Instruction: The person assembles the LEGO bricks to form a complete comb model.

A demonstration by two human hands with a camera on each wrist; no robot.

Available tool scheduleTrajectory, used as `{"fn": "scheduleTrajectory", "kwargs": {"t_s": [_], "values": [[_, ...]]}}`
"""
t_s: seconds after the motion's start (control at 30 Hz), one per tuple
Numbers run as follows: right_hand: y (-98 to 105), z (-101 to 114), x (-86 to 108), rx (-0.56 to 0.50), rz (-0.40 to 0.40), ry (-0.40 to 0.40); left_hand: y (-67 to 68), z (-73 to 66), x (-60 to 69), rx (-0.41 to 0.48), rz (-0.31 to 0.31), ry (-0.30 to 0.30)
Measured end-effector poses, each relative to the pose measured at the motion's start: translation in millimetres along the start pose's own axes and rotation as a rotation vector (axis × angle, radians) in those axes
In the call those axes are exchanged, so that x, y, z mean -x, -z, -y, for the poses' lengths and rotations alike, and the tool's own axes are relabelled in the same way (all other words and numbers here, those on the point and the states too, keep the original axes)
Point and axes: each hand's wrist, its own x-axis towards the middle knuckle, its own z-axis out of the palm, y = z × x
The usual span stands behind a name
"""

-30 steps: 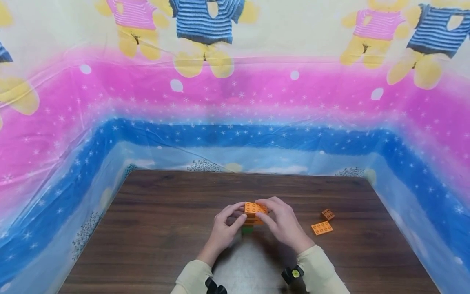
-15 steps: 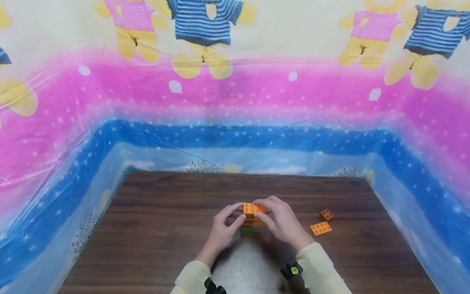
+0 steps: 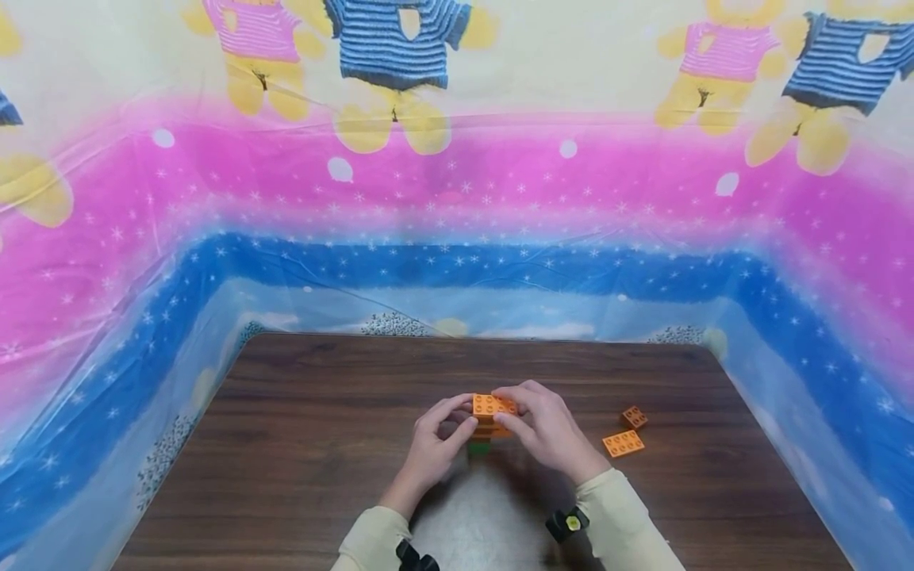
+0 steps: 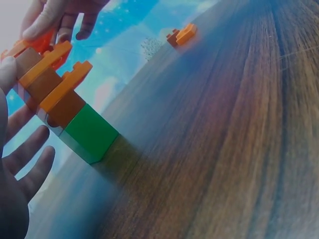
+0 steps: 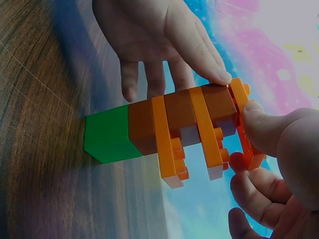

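A toy brick tower stands upright on the table, a green block [image 5: 107, 134] at its foot. Above it, brown bricks [image 5: 179, 112] alternate with flat orange bricks [image 5: 202, 127] that jut out to one side. My right hand [image 3: 550, 428] pinches the overhanging end of the topmost flat orange brick [image 3: 485, 405]. In the right wrist view that brick looks slightly tilted, with a narrow gap against the brown one beneath. My left hand [image 3: 432, 444] grips the tower's upper part from the other side, thumb near the top, its lower fingers spread. The far side of the tower is hidden.
To the right on the dark wooden table [image 3: 321, 460] lie a loose brown brick [image 3: 634, 417] and, just in front of it, a flat orange brick [image 3: 624, 443]. A printed pink and blue cloth [image 3: 457, 262] hangs behind and around the table.
Both hands keep their hold on the tower with hardly any movement. The whole head view has shifted very slightly.
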Motion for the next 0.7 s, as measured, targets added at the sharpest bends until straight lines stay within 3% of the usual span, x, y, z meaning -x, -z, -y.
{"fn": "scheduleTrajectory", "kwargs": {"t_s": [0.33,0.7], "values": [[-1.6,-4.3,0.3,-0.004,-0.013,0.040,-0.7,-5.6,-5.9,0.006,-0.023,-0.085],[-5.1,-7.9,0.8,-0.060,0.003,0.015,-2.7,-6.6,-8.0,0.017,-0.052,-0.123]]}}
